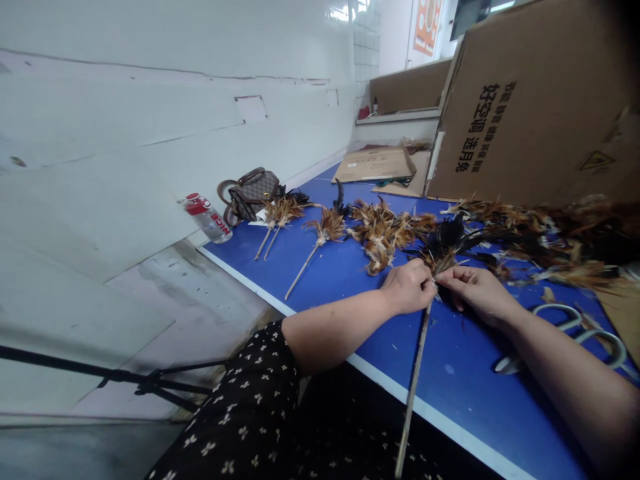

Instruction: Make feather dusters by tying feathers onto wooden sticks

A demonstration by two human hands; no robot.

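A feather duster [417, 373] with a thin wooden stick slants over the table's front edge, its dark and brown feathers at the far end. My left hand [411, 287] is closed around the stick just below the feathers. At the same spot, my right hand [473, 288] has thumb and forefinger pinched together by the feather base; what lies between them is too small to make out. A pair of scissors [575, 327] with pale handles rests beside my right forearm, partly hidden by it.
Brown feather bunches [383, 230] and a long feather pile [530, 230] lie along the blue table [345, 330]. Several feathered sticks [303, 272] sit left. A water bottle [207, 217] and handbag [255, 193] stand at the left edge, a large cardboard box [540, 107] behind. A black tripod [145, 381] is lower left.
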